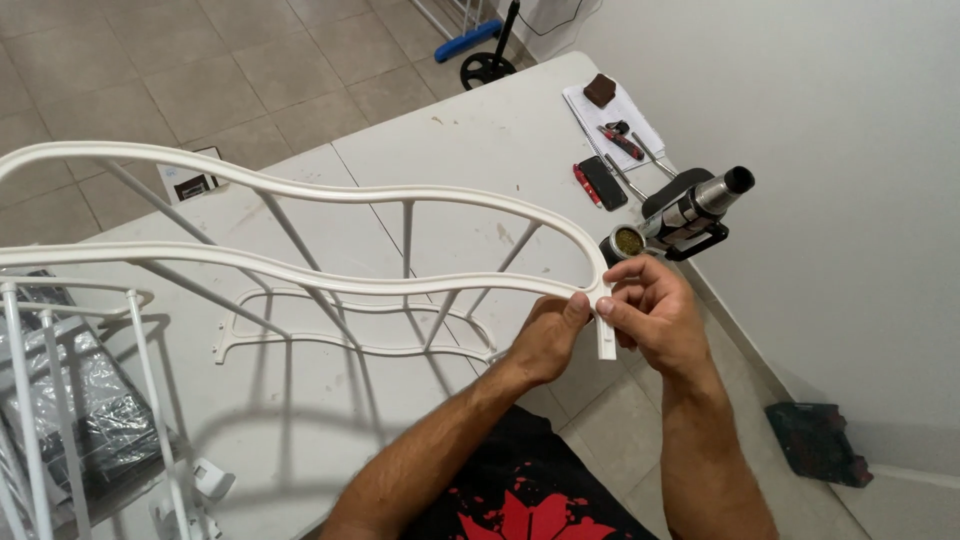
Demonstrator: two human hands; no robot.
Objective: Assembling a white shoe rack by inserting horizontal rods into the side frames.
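Both forearms bare, no sleeves, no watch or rings seen. Hairy forearms. Black garment (520,490) w/ red splatter-style leaf print at the lap.

Counted in view: two hands (600,325), both on one white wire rack frame (300,225). One white table (470,150). One sheet of paper (612,118) bearing one brown block (599,90). One black phone (604,182). Two red-handled tools (622,143), one by the phone. One cylindrical metal device on a black stand (690,212). One dark red cloth (818,442) on the floor.
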